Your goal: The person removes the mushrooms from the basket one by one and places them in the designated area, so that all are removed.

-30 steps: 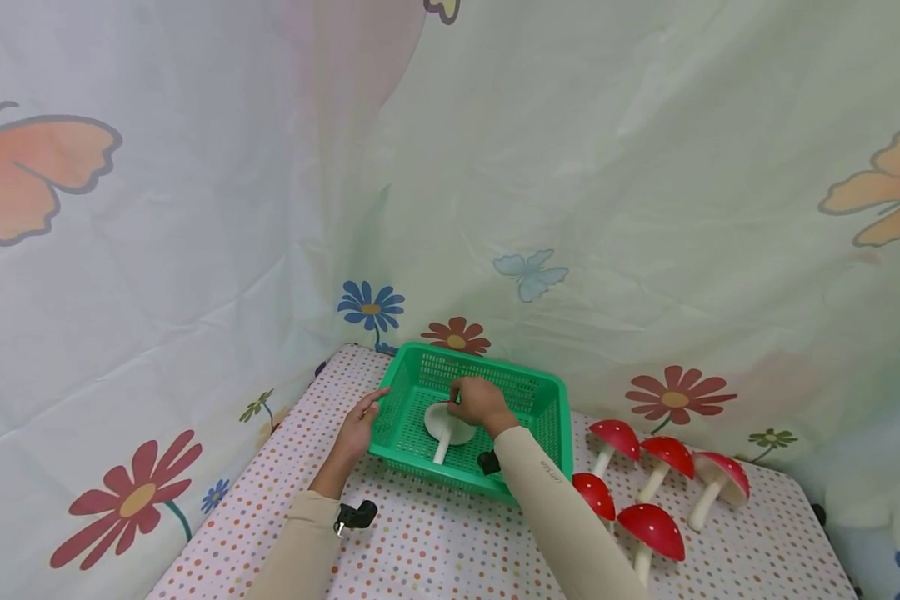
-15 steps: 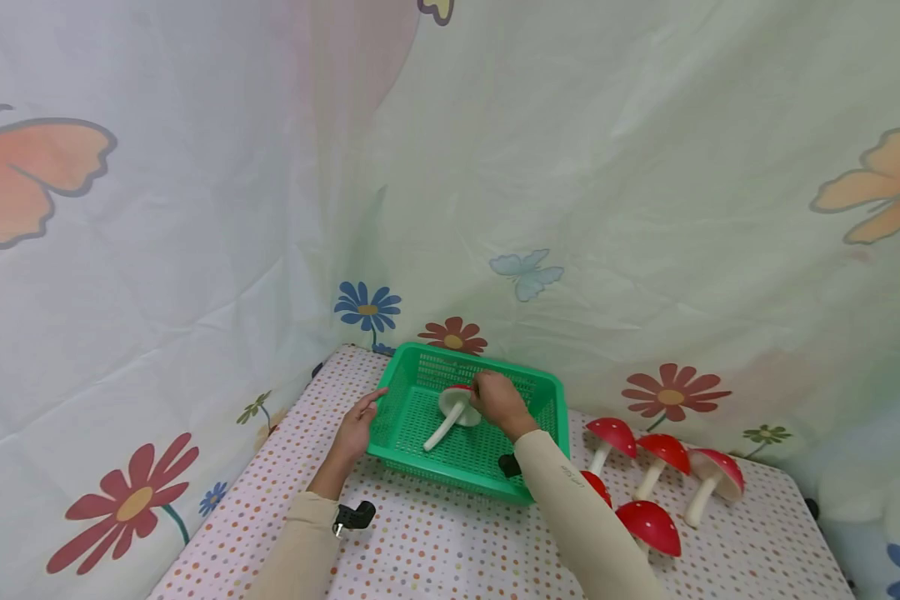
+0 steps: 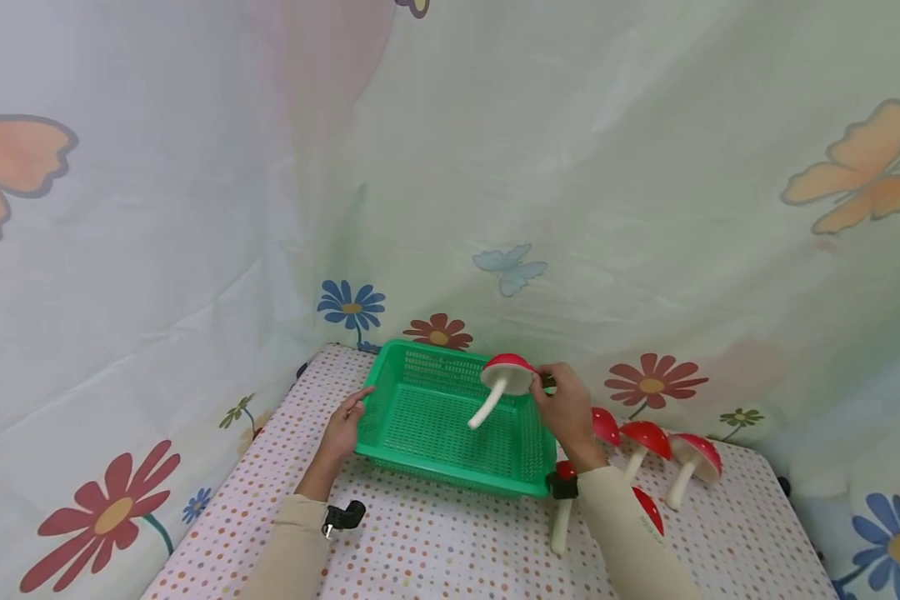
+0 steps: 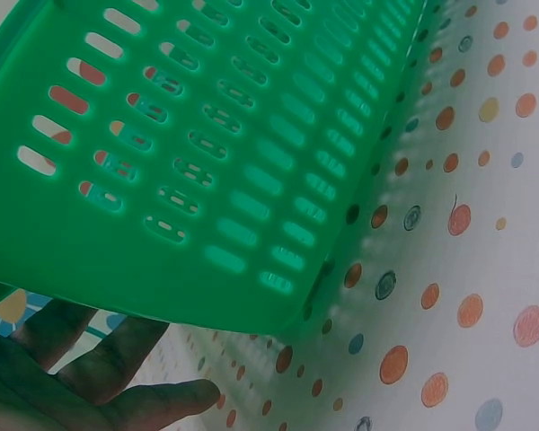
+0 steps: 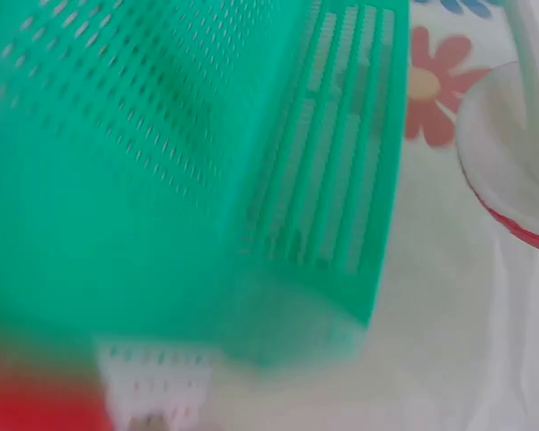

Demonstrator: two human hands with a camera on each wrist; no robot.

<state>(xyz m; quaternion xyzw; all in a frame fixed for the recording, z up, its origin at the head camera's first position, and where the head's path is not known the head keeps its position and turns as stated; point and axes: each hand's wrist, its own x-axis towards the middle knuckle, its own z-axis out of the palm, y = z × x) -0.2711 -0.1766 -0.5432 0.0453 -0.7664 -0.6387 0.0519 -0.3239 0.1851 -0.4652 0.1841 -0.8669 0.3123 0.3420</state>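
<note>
Between its thumb and fingers my right hand [image 3: 567,410] pinches the cap edge of a toy mushroom [image 3: 508,380], red on top with a white stem. The mushroom is held up over the right part of a green plastic basket [image 3: 450,475], stem pointing down and left. In the right wrist view its pale underside [image 5: 496,135] shows beside the basket's rim. My left hand [image 3: 342,427] rests against the basket's left side, its fingers fairly straight at the rim. The left wrist view shows those fingers [image 4: 148,406] just under the slotted wall.
Several more red-capped mushrooms lie right of the basket, including one [image 3: 645,437] at the back and one [image 3: 561,525] partly behind my right wrist. A dotted cloth [image 3: 435,550] covers the table. A printed curtain [image 3: 645,208] hangs close behind and at the left.
My right hand has lifted the mushroom from the basket floor and carried it up and right. My left hand stays at the basket's left side. The head view has turned slightly right.
</note>
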